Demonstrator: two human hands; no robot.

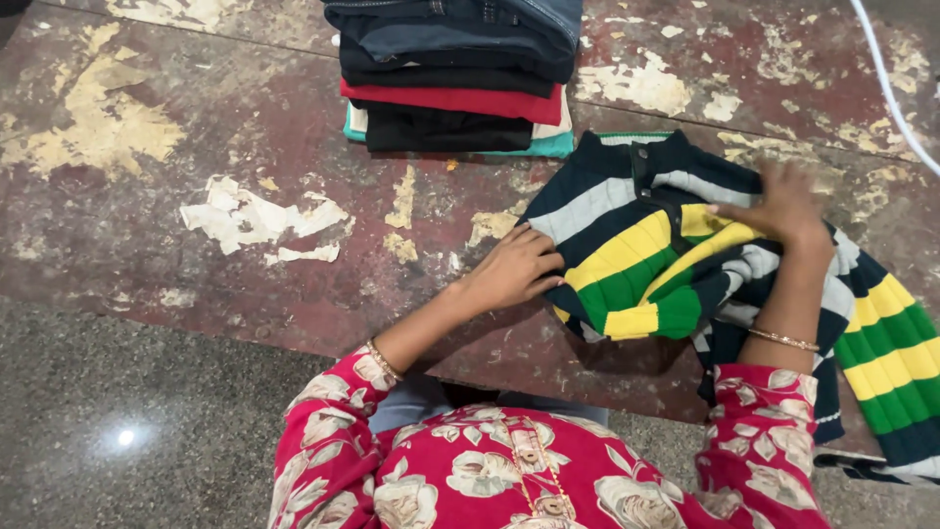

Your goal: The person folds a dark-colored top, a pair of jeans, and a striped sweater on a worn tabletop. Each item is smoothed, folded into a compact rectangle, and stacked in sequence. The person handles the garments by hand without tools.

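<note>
Head view, near to far: red floral sleeves (509, 480) at bottom w/ gold bangles on both wrists. Left hand (514, 269) lies flat, fingers together, pressing the left edge of a striped sweater (636, 264) — navy, yellow, green, grey. Right hand (778, 206), blurred, rests open on the sweater's upper fold. Sweater lies on a worn red table (196, 196), right side. Beyond it — a stack of folded clothes (460, 78).
</note>
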